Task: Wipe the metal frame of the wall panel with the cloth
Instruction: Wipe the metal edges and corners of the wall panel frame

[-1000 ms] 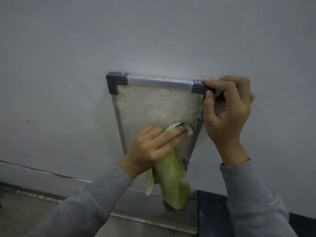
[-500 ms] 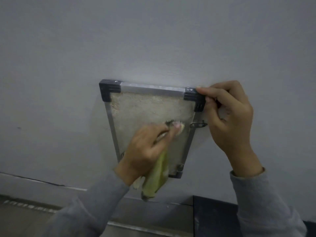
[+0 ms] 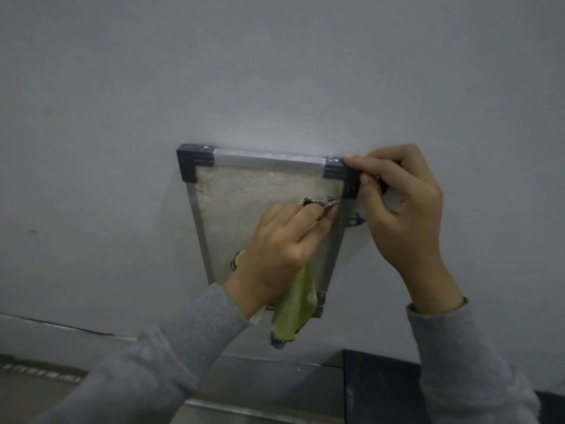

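1. On the wall, the panel's metal frame (image 3: 267, 160) sits before me.
2. My left hand (image 3: 281, 249) pinches the yellow-green cloth (image 3: 295, 310) against its right rail.
3. My right hand (image 3: 400, 203) pinches the black top-right corner cap (image 3: 341, 174).

- A plain, unfinished-looking utility room or workshop corner: bare grey painted wall (image 3: 275, 71), scuffed and cracked low down.
- A small metal-framed panel (image 3: 266, 159) with black plastic corners is fixed to the wall.
- Below the hands, a concrete-like floor (image 3: 36, 390) and a dark cabinet (image 3: 379, 390).
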The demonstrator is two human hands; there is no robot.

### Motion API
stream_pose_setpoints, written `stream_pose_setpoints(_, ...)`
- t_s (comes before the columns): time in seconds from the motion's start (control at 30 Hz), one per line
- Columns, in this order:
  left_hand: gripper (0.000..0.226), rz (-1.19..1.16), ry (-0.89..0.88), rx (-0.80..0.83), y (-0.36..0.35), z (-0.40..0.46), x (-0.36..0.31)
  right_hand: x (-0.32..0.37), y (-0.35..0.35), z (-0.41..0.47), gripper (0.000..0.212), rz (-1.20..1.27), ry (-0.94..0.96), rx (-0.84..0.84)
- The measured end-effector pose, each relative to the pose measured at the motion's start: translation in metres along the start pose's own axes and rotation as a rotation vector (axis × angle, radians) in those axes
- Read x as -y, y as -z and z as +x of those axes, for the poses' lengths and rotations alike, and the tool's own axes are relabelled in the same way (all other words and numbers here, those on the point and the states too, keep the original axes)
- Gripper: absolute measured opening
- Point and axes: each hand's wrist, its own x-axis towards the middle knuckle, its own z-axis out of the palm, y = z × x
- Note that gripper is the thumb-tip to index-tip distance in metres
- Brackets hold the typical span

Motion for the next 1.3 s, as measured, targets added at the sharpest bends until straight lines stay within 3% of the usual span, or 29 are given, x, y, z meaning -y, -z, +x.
stream_pose_setpoints(0.2,0.014,-0.018,0.014,0.027,-0.015,-0.024,-0.006,0.001,-0.002,-0.001,0.026,-0.004,-0.001,-0.018)
stream_pose_setpoints(0.4,0.009,-0.084,-0.018,0.161,-0.029,-0.063,-0.016,0.000,-0.006,-0.002,0.026,0.002,-0.034,-0.037)
stream_pose_setpoints(0.6,0.019,-0.107,-0.057,0.280,-0.013,-0.061,-0.020,0.000,-0.007,-0.003,0.029,0.024,-0.035,-0.056)
stream_pose_setpoints(0.7,0.012,-0.089,-0.074,0.213,0.000,-0.053,-0.014,0.000,-0.007,-0.004,0.031,0.042,-0.032,-0.064)
stream_pose_setpoints(0.83,0.013,-0.170,0.079,0.039,-0.002,-0.026,-0.010,-0.001,-0.007,-0.002,0.030,0.038,-0.030,-0.066)
stream_pose_setpoints(0.93,0.006,-0.223,0.141,0.088,-0.012,-0.027,-0.015,-0.002,-0.007,-0.001,0.030,0.032,-0.032,-0.059)
stream_pose_setpoints(1.03,0.023,-0.167,0.029,0.186,-0.021,-0.048,-0.017,-0.002,-0.007,-0.001,0.031,0.033,-0.030,-0.057)
stream_pose_setpoints(1.2,0.030,-0.107,-0.158,0.354,-0.007,-0.070,-0.009,-0.001,-0.008,-0.004,0.030,0.036,-0.032,-0.069)
stream_pose_setpoints(1.3,0.022,-0.123,-0.141,0.215,0.008,-0.052,-0.004,-0.001,-0.008,-0.004,0.031,0.052,-0.036,-0.076)
